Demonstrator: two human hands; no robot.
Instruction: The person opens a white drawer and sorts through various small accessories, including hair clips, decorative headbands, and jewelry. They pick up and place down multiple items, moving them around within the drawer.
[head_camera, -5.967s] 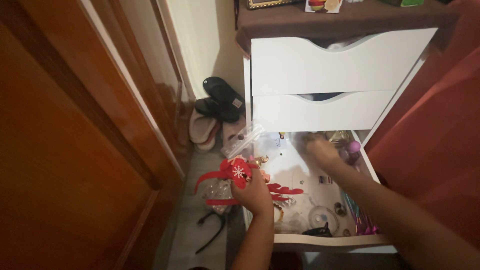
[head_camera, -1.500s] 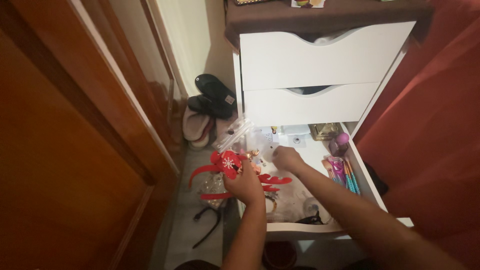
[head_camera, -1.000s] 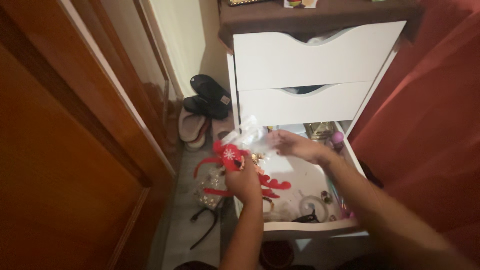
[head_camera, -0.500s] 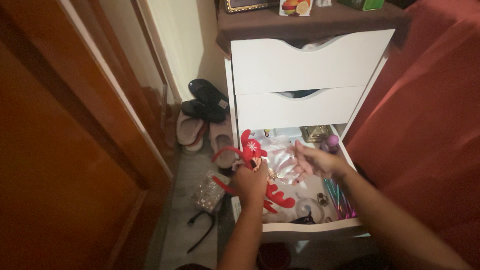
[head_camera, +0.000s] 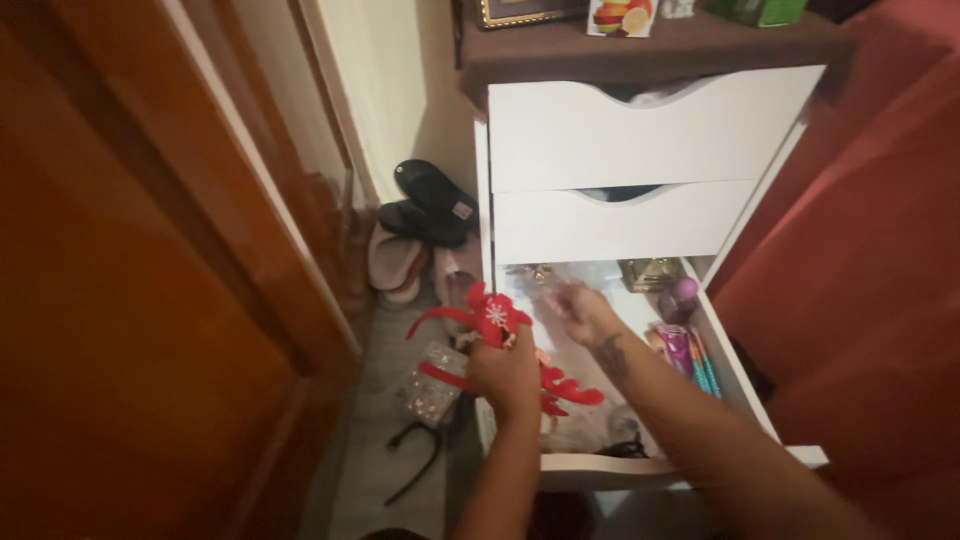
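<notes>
Since half a second ago, the right hand (head_camera: 578, 308) is moving back toward the far end of the open bottom drawer (head_camera: 700, 300), and the clear plastic bag it was lifting is no longer plainly in its grasp; blur is keeping me from telling whether those fingers are closed on anything now. Meanwhile the left hand (head_camera: 508, 372), at centre frame, is gripping a bunch of red headbands (head_camera: 492, 322), one with a snowflake bow, one with antlers, over the drawer's left edge.

Sorting looks to be partway along, as I judge it. Several pieces are already out: a small glittery packet (head_camera: 432, 368) and a black headband (head_camera: 415, 462) are lying on the floor at lower centre-left. Much is still sitting inside the drawer: pink and teal brushes (head_camera: 690, 352) along the right side, a purple-capped bottle (head_camera: 682, 296), a gold box (head_camera: 650, 272) at the back. Both upper drawers (head_camera: 640, 135) are staying shut. Dark sandals (head_camera: 432, 200) are resting against the wall in the upper middle.
</notes>
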